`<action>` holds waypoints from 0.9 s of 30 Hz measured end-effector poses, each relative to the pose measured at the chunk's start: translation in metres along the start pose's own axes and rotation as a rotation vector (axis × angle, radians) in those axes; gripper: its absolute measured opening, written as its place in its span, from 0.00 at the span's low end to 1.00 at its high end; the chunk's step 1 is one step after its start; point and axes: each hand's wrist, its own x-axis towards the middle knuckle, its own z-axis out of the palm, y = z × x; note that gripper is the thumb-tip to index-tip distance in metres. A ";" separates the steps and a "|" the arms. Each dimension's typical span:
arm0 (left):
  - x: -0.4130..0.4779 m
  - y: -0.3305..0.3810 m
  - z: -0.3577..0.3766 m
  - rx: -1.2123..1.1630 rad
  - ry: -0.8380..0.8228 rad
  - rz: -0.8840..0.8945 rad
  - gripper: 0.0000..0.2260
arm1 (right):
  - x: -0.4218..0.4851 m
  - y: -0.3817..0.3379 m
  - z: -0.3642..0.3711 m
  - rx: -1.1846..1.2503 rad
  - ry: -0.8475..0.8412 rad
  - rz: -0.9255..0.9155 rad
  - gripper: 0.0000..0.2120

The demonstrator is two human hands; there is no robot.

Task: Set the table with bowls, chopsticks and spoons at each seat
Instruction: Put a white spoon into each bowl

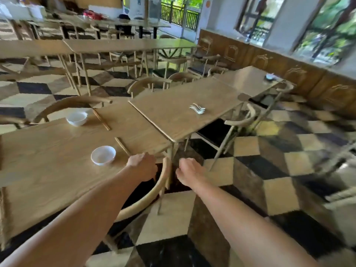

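Note:
Two white bowls stand on the near wooden table (48, 170): one bowl (103, 155) by the front edge, another bowl (76, 118) at the far side. A pair of chopsticks (122, 146) lies right of the near bowl, and a second pair (101, 120) right of the far bowl. Several white spoons (198, 109) lie in a small pile on the adjoining table (173, 120). My left hand (143, 166) hovers at the table's front edge with fingers curled and nothing in it. My right hand (189, 171) hangs beside it over the floor, fingers loosely curled, holding nothing.
A curved-back wooden chair (154, 193) is tucked under the table right below my hands. More chairs ring the tables. A third table (248, 81) at the right carries a small dish (270, 77). The floor is chequered; long tables fill the back of the room.

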 end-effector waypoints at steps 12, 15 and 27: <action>0.111 0.156 0.017 0.152 -0.069 0.213 0.12 | 0.072 0.172 -0.045 -0.023 0.003 0.191 0.11; 0.162 0.156 0.014 0.146 -0.115 0.194 0.13 | 0.115 0.187 -0.042 -0.021 -0.047 0.196 0.11; 0.441 0.166 -0.017 0.110 -0.208 0.146 0.12 | 0.390 0.243 -0.095 -0.030 -0.132 0.234 0.11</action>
